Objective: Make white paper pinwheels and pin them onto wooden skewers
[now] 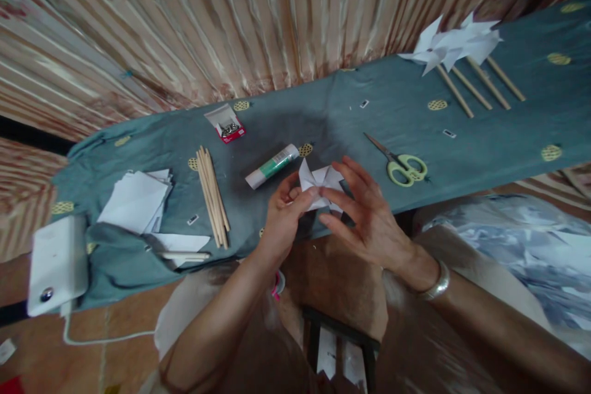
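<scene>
A white paper pinwheel with folded blades is held over the table's front edge. My left hand is closed on its left side, thumb pressed near the centre. From the right, my right hand reaches in with its fingers apart; the index fingertip touches the pinwheel's middle. A glue stick with a green and white label lies just beyond my left hand. Off to the right of my right hand rest the scissors, with light green handles and slightly parted blades.
Several wooden sticks lie left, beside stacked white paper. An opened red box of metal pins sits behind them. Finished pinwheels on sticks lie far right. A white device with a cable hangs at the left edge.
</scene>
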The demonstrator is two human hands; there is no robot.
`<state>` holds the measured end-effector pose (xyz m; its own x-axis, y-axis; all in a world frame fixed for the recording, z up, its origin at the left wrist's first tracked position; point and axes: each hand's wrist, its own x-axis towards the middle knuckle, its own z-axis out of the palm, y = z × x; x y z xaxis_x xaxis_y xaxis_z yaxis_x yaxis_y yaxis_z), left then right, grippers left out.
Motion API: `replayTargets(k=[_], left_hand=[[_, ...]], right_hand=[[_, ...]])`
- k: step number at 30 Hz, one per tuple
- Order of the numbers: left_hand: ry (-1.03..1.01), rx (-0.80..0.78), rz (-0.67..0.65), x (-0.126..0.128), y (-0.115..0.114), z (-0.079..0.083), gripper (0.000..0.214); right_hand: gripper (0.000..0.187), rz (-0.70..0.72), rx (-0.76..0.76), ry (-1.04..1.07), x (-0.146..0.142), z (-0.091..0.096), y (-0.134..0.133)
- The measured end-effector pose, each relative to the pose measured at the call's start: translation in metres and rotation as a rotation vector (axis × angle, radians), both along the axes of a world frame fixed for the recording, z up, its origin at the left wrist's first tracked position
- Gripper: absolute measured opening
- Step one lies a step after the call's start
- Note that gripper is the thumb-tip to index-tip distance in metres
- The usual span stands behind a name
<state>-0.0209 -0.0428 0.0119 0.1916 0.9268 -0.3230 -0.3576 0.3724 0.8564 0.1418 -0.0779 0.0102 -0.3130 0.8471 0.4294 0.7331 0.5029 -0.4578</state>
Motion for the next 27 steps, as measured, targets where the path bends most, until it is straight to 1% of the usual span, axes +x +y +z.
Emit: replayTargets(k=[4, 8, 11, 15, 17, 19, 21, 22, 24, 27], left_hand=[[0.013, 0.017, 0.006, 0.0, 0.001, -0.005, 0.051], [0.05, 0.03, 0.006, 0.0, 0.001, -0.004, 0.045], [0.066, 0.034, 0.012, 0.0, 0.002, -0.003, 0.046], [0.066, 0.038, 0.021, 0.001, 0.004, -0.002, 0.048], [0.053, 0.039, 0.031, 0.002, 0.006, -0.001, 0.047], [0.034, 0.04, 0.057, 0.002, 0.008, 0.001, 0.047], [0.025, 0.046, 0.081, 0.002, 0.011, 0.003, 0.048], [0.025, 0.053, 0.09, 0.002, 0.012, 0.004, 0.049], [0.025, 0.076, 0.1, 0.002, 0.016, 0.005, 0.049], [0.032, 0.114, 0.103, 0.001, 0.02, 0.007, 0.05]], right_hand=[[0.037, 0.011, -0.027, 0.026, -0.002, 0.002, -0.002], [0.037, 0.014, -0.062, 0.054, -0.003, 0.005, -0.003], [0.035, 0.017, -0.084, 0.079, -0.003, 0.007, -0.003], [0.036, 0.028, -0.05, 0.122, -0.002, 0.012, -0.003], [0.039, -0.008, -0.018, 0.164, 0.001, 0.016, -0.003], [0.042, -0.115, -0.031, 0.236, 0.005, 0.02, -0.001], [0.046, -0.246, -0.119, 0.373, 0.01, 0.021, 0.004], [0.049, -0.284, -0.182, 0.481, 0.011, 0.021, 0.008], [0.055, -0.293, -0.327, 0.701, 0.012, 0.02, 0.019], [0.066, -0.268, -0.575, 0.869, 0.005, 0.022, 0.038]])
